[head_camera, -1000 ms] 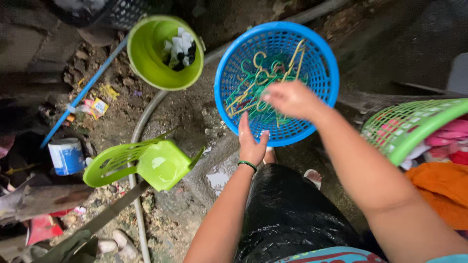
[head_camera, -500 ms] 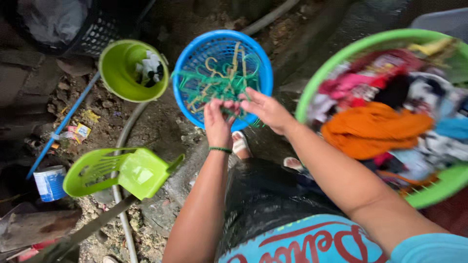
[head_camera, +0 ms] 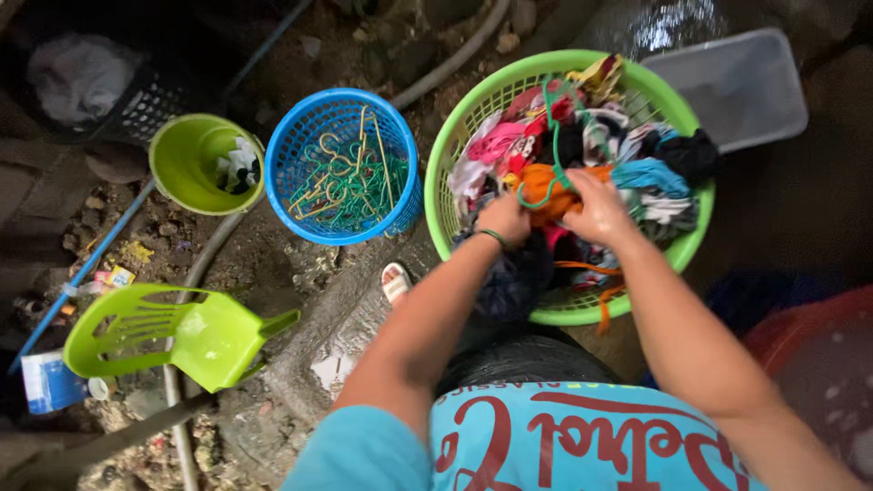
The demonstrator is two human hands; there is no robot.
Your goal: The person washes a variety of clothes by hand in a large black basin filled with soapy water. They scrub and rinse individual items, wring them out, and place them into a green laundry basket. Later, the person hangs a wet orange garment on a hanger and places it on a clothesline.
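A round green laundry basket [head_camera: 691, 245] holds a heap of mixed coloured clothes. Both my hands are down in it. My left hand [head_camera: 503, 220], with a dark band at the wrist, grips an orange garment [head_camera: 544, 189] at its left side. My right hand [head_camera: 596, 211] is closed on the same garment together with a thin green hanger [head_camera: 551, 136] that sticks up from it. A blue basket [head_camera: 309, 127] to the left of the green one holds several green and yellow wire hangers [head_camera: 344, 177].
A lime bucket [head_camera: 186, 182] with white items stands left of the blue basket. A lime plastic chair [head_camera: 205, 341] lies tipped at lower left. A grey tub [head_camera: 737, 86] sits at upper right, a red basin [head_camera: 814, 355] at lower right. Hoses cross the muddy ground.
Both hands left the blue hanger basket and moved right into the green basket of clothes. A green hanger is now at the orange garment. The view swung right.
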